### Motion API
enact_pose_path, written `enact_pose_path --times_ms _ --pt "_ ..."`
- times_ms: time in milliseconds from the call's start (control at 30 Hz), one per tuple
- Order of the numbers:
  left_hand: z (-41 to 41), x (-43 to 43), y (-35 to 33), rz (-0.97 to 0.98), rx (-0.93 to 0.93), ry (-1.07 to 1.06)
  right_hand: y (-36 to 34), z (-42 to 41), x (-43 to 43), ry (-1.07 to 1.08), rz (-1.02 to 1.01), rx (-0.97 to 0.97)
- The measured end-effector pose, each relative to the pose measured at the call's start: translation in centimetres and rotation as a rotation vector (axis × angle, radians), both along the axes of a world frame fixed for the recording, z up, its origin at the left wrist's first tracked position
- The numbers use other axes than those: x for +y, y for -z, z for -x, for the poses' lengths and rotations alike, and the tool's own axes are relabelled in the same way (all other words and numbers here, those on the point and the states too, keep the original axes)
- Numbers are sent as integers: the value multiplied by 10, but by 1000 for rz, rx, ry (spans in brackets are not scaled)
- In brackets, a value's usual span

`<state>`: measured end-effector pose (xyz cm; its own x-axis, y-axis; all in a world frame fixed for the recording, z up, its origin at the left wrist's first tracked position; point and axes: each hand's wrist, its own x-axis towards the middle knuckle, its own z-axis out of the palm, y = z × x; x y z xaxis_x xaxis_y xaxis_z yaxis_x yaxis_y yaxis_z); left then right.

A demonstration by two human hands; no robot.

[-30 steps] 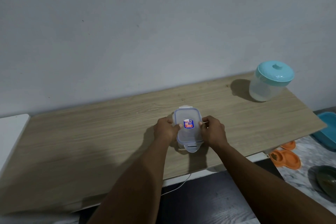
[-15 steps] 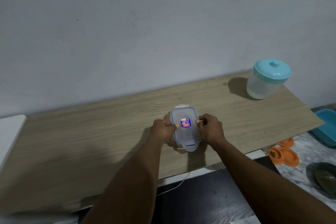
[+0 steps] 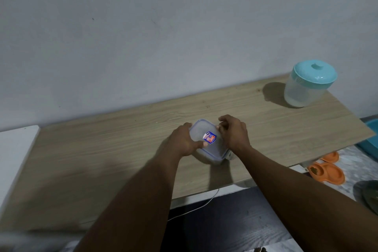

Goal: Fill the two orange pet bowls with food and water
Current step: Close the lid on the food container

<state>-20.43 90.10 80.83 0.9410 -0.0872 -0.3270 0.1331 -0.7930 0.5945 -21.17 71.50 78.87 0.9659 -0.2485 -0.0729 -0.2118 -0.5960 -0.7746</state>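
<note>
A small clear food container with a blue-rimmed lid and a blue-red sticker sits mid-table on the wooden table. My left hand grips its left side, thumb on the lid. My right hand curls over its right edge at the lid clip. A clear water jug with a teal lid stands at the table's far right corner. The orange double pet bowl lies on the floor past the table's right end, with brown food in its left cup; a second orange piece shows behind it.
A white surface adjoins the table on the left. A teal tray and a dark round dish sit on the marbled floor at right. A white cable hangs under the table's front edge. The wall is close behind.
The container has been turned slightly clockwise on the table. My right hand moved from the lid's side up to its far right edge, fingers curled.
</note>
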Motion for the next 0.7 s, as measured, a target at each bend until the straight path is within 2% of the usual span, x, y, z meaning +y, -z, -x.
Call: enact_pose_path --times_ms 67,133,233,300,367,533,700 --pt "7 1 2 -4 -46 -56 -6 7 4 70 147 -19" --pt "14 0 3 1 -67 -108 -9 18 8 187 265 50" --pt "17 -2 2 -15 -56 -133 -4 31 14 313 151 256" --pt "12 -4 -2 -30 -18 -129 3 34 18 348 23 305" --pt "6 -5 -6 -39 38 -131 3 34 23 385 -50 291" --pt "6 -6 -2 -41 143 -117 -5 31 18 357 -21 212" --pt "14 -2 10 41 172 -254 -8 38 16 444 -225 -3"
